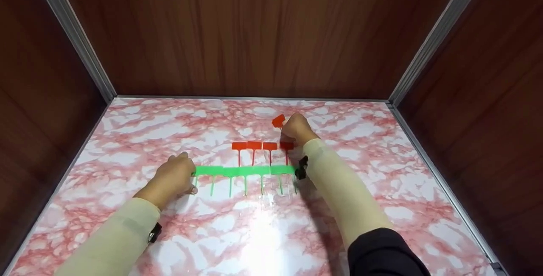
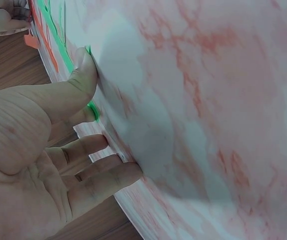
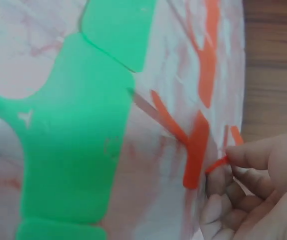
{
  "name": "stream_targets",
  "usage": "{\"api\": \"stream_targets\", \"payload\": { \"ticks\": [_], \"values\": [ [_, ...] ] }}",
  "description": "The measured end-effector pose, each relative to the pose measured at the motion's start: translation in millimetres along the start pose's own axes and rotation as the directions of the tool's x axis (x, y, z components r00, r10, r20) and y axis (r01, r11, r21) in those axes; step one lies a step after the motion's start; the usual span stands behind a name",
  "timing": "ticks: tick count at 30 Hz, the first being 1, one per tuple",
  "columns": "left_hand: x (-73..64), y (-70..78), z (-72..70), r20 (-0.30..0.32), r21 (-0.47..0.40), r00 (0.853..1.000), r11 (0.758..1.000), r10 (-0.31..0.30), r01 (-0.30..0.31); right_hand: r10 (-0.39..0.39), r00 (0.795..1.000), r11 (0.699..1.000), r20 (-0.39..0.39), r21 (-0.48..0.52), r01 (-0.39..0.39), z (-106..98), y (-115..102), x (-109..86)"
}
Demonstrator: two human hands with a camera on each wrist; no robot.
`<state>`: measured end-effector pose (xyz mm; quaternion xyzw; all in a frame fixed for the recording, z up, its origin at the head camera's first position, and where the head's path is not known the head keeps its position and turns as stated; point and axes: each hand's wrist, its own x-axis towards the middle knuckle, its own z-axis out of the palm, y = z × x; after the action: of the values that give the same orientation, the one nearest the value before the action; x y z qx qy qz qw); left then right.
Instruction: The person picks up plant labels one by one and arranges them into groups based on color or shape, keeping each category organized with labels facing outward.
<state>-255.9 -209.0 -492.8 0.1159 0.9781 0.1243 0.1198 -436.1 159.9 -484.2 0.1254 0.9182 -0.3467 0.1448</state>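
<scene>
Several T-shaped green plant labels (image 1: 237,171) lie side by side in a row, stems pointing toward me. Behind them is a shorter row of red plant labels (image 1: 254,145), laid the same way. My left hand (image 1: 174,174) rests at the left end of the green row. In the left wrist view its thumb (image 2: 87,72) and index fingertip (image 2: 89,115) touch the end label, other fingers extended. Beyond the red row, my right hand (image 1: 298,126) pinches another red label (image 1: 278,121) between thumb and fingers, its head tilted. In the right wrist view fingers partly hide this label (image 3: 217,164).
The pink-and-white marbled tabletop (image 1: 382,157) carries both rows. Wood-grain panels (image 1: 254,34) stand at the back and both sides, joined by grey metal rails (image 1: 76,26). A bright glare (image 1: 261,238) lies on the near middle of the tabletop.
</scene>
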Motion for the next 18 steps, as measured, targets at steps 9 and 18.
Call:
{"api": "stream_targets", "payload": {
  "ticks": [9, 18],
  "values": [
    [0.1, 0.8, -0.3, 0.021, 0.002, 1.0, 1.0, -0.011, 0.011, 0.021, 0.999, 0.97, 0.048, 0.24, -0.032, -14, 13, -7.6],
    [-4.2, 1.5, -1.4, -0.017, -0.026, 1.0, 1.0, 0.017, -0.018, -0.092, 0.996, 0.959, -0.005, 0.269, 0.09, -30, 36, -33.7]
  ]
}}
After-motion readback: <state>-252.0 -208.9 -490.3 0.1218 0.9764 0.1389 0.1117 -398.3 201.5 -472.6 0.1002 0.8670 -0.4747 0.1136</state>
